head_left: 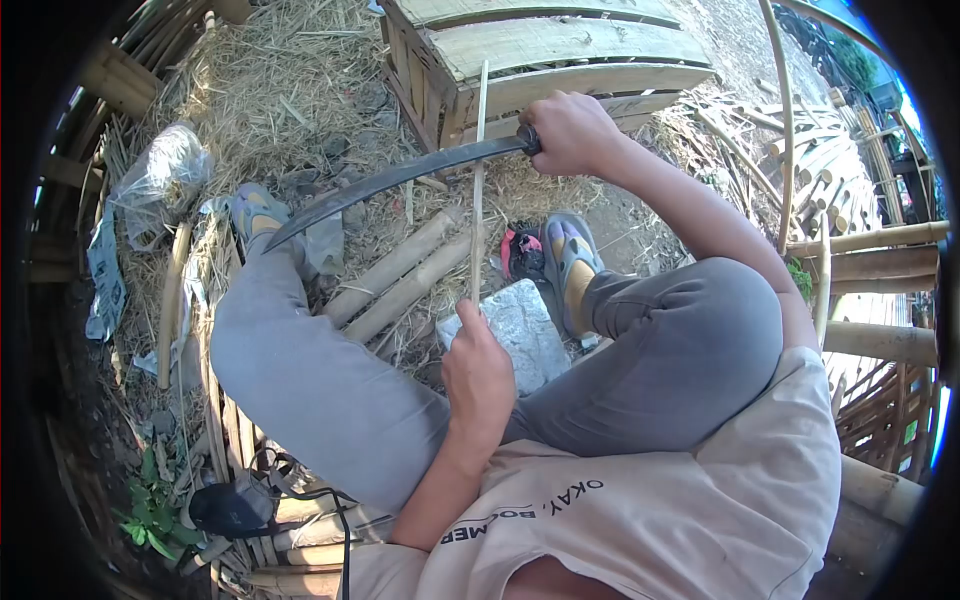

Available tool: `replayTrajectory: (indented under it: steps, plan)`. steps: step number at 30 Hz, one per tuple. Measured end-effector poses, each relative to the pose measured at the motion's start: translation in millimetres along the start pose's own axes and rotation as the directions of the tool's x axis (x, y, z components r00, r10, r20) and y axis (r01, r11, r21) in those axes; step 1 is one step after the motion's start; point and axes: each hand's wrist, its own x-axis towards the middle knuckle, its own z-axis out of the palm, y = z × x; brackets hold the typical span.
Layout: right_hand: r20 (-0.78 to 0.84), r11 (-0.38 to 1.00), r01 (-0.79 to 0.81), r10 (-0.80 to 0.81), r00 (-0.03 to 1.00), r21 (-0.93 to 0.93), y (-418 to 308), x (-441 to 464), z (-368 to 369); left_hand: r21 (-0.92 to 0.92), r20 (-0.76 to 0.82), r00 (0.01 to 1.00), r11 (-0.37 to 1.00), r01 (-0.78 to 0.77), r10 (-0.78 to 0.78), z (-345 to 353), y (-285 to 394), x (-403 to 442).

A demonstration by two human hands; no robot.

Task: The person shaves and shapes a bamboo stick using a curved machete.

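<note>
My right hand (572, 135) is closed around the dark handle of a long curved machete (385, 180). Its blade stretches left and downward, the tip in line with my left knee. My left hand (478, 370) grips the lower end of a thin bamboo strip (478, 220), thumb pointing up along it. The strip stands nearly straight up in view and crosses the blade close to the handle; whether the two touch, I cannot tell. Below my left hand lies a pale stone block (515, 330) between my legs.
A wooden slatted crate (560, 45) stands ahead. Cut bamboo poles (405, 265) lie between my feet, near a pink and black item (522, 252). Straw (285, 75) covers the ground. A clear plastic bag (165, 175) is at left, a black pouch (235, 508) lower left.
</note>
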Motion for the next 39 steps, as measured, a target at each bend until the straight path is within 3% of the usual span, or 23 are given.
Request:
replayTrajectory:
  steps: [12,15,20,25,27,29,32,37,39]
  plan:
    - [-0.048,0.996,-0.086,0.086,0.995,-0.011,12,11,10,-0.021,0.014,1.000,0.999,-0.024,0.024,2,-2,0]
    - [-0.094,0.983,-0.181,0.182,0.979,0.022,38,18,7,-0.022,-0.013,0.996,0.996,-0.088,0.088,1,-5,0]
    - [-0.131,0.990,-0.139,0.134,0.982,-0.037,46,19,13,-0.016,0.048,0.996,0.997,-0.072,0.073,-2,0,1]
    - [-0.155,0.982,-0.148,0.130,0.979,-0.117,46,24,4,-0.018,0.012,0.996,0.996,-0.088,0.088,-3,-6,1]
    - [-0.140,0.957,-0.253,0.234,0.962,-0.140,62,27,-11,-0.031,0.003,0.997,0.996,-0.083,0.083,-1,-7,-3]
    - [-0.270,0.916,-0.386,0.346,0.898,-0.110,97,27,-30,-0.078,-0.034,0.996,0.993,-0.085,0.083,1,-12,-6]
    - [-0.369,0.887,-0.462,0.433,0.822,0.012,119,22,-42,-0.101,-0.023,0.998,0.993,-0.056,0.054,1,-12,-6]
    - [-0.188,0.905,-0.241,0.320,0.928,0.350,68,14,-24,-0.098,0.063,0.998,0.995,-0.020,0.026,-2,-8,-3]
    - [-0.109,0.955,-0.238,0.259,0.960,0.176,58,18,-9,-0.099,0.039,0.998,0.994,-0.036,0.040,-1,-8,-2]
